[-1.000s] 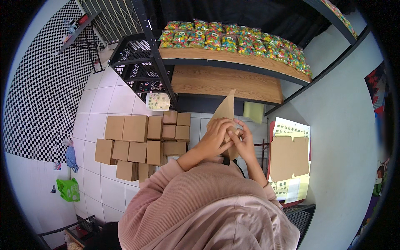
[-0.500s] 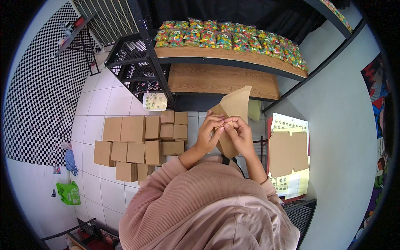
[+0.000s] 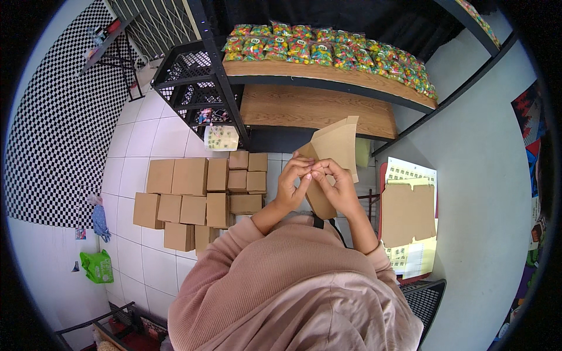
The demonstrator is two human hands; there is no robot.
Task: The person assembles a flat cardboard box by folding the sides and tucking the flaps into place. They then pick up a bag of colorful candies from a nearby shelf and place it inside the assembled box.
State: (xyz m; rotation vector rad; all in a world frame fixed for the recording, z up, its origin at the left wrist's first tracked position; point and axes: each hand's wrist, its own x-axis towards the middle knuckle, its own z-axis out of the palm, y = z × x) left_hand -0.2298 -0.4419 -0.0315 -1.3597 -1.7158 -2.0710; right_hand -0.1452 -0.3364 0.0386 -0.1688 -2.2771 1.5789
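Note:
A partly folded brown cardboard box [image 3: 339, 143] is held up in front of my body, its broad flap standing toward the shelf. My left hand [image 3: 294, 182] is closed on the box's near edge, thumb and fingers pinched together. Right beside it, my right hand [image 3: 333, 184] pinches the same edge, and the fingertips of both hands meet there. My fingers hide the exact fold between them. To the right, a flat cardboard blank [image 3: 408, 215] lies on top of sticker sheets [image 3: 410, 169] on a red-edged surface.
Stacks of brown cardboard boxes [image 3: 190, 175] stand on the white tiled floor at left. Ahead, a wooden shelf [image 3: 351, 82] bears rows of bags of colourful sweets [image 3: 298, 50]. A black basket rack [image 3: 187, 76] adjoins it. A green bag [image 3: 96, 266] lies far left.
Both hands stay pinched on the box edge, with the fingers slightly shifted. The box's raised flap has tilted a little to the right. The whole view has shifted slightly.

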